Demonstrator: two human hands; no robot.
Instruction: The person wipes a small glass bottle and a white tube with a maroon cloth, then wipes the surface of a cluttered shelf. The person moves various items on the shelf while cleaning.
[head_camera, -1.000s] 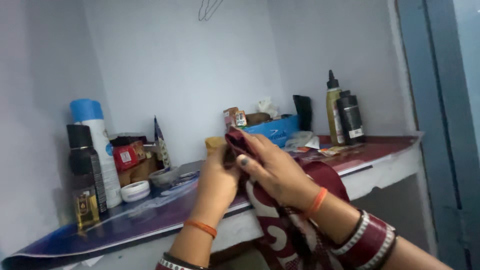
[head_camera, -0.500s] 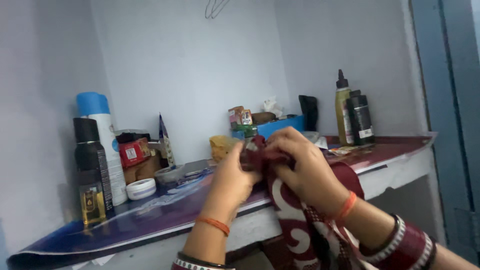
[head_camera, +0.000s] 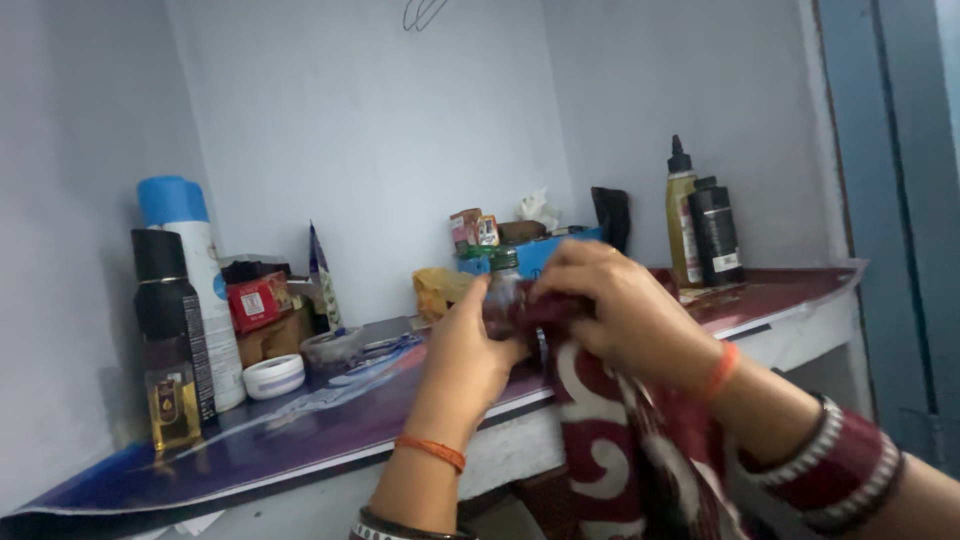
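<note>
the maroon cloth (head_camera: 600, 430) with its cream scrollwork hangs in front of the shelf edge, its top bunched up between both hands just above the shelf (head_camera: 300, 430). it looks soft and light, a thin woven thing that folds wherever it is pinched, so i judge it needs gripping at the gathered top or along a hem, since the loose length below will simply swing and drape. nothing fragile about it, though it could snag on the bangles.

the left hand (head_camera: 470, 350) is curled narrow, fingers and thumb pinching the bunched end from the left; the right hand (head_camera: 620, 310) is closed over the same bunch from above and the right (what lies inside the wad, i cannot tell).

behind the hands sits a blue box (head_camera: 535, 252) stuffed with small packets. to the right stand a dark bottle (head_camera: 715, 235) and a yellowish nozzle-topped bottle (head_camera: 682, 215), hard and smooth. to the left are a small white cream jar (head_camera: 273, 377), a red packet (head_camera: 257, 300), a black spray bottle with amber liquid (head_camera: 170, 340) and a tall white can with a blue cap (head_camera: 185, 270). the shelf wears a glossy purple liner.
</note>
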